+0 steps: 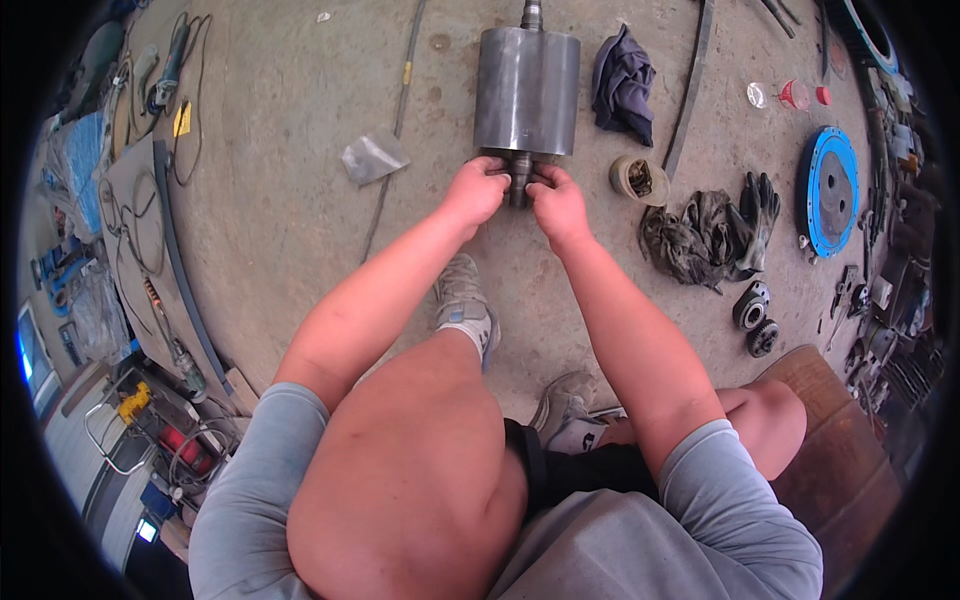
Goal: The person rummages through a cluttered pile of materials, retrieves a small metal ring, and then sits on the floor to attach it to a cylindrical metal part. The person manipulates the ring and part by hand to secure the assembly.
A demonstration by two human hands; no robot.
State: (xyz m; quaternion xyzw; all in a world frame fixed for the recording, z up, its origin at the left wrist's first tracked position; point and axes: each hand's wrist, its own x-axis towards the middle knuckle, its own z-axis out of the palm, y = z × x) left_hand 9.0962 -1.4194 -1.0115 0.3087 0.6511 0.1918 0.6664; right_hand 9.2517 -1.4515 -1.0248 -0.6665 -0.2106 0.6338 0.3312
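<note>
On the concrete floor [300, 180] lies 1 big steel roller [527, 90], just past the person's feet. Left hand [476, 190] and right hand [558, 203] are both curled tight around its short shaft end [519, 180]. I think the heavy roller could roll and pinch fingers. Nearby: 2 gears [756, 320], 1 blue ring plate [832, 190], 1 tape roll [638, 178].
</note>
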